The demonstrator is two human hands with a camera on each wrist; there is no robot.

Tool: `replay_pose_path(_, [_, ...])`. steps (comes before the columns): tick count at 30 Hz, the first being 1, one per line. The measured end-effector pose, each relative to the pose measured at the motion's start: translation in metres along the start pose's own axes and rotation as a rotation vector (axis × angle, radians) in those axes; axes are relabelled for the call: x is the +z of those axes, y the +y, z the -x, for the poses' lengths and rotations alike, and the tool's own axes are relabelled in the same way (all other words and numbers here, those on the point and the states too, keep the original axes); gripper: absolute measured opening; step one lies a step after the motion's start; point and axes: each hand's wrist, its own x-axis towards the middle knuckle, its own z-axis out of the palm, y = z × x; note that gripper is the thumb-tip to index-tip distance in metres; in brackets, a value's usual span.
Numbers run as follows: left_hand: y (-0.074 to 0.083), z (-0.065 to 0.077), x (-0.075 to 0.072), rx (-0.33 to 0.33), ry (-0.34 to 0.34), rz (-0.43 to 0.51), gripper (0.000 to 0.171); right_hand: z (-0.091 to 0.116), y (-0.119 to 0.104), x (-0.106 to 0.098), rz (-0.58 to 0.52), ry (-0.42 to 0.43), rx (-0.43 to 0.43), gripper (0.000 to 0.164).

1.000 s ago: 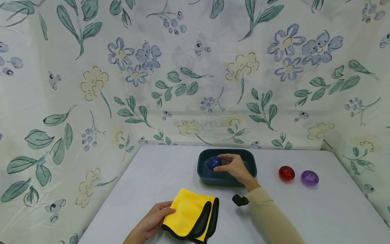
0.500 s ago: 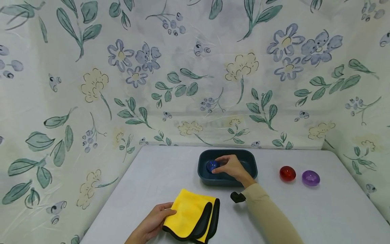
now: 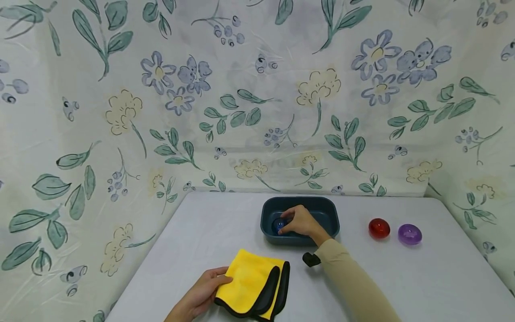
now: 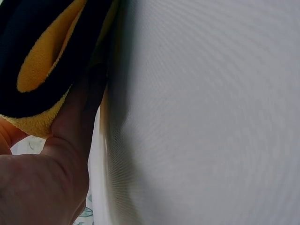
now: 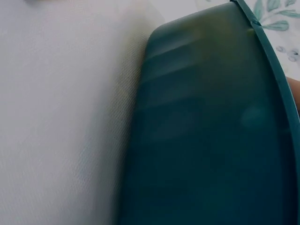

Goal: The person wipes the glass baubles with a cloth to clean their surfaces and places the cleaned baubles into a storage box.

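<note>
A dark teal bin (image 3: 299, 241) stands near the table's far edge. My right hand (image 3: 302, 222) reaches inside it, thumb and fingers pinching a glossy blue ball (image 3: 279, 226) low at the bin's left end. Whether the ball touches the bottom cannot be seen. In the right wrist view the bin's outer wall (image 5: 201, 122) hides all but a sliver of that hand (image 5: 294, 91). Nearer the front, my left hand (image 3: 206, 290) grips the left side of a folded yellow cloth (image 3: 247, 281) with black edging. The cloth's folds (image 4: 40, 61) show above the hand in the left wrist view.
On the white table (image 3: 362, 277), right of the bin, lie a shiny red ball (image 3: 379, 228) and a purple one (image 3: 410, 235), both roundish. A floral curtain (image 3: 249, 112) rises behind the table and along its sides. A small black object (image 3: 311, 259) sits at the right wrist.
My right hand has lowered the blue ball deeper into the bin and slightly left. The left hand and the cloth have stayed in place.
</note>
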Motion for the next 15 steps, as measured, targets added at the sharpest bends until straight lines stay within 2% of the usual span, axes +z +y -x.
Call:
replay_pose_path(9, [0.0014,0.0024,-0.0021,0.010,-0.021,-0.010,0.065,0.0038,-0.0072,0.0001,0.055,-0.024,-0.026,0.045])
replay_pose_path(15, [-0.0001,0.0031,-0.0036,0.017,-0.034,-0.002,0.066,0.0058,-0.0101,-0.0007,0.072,-0.062,-0.048,0.052])
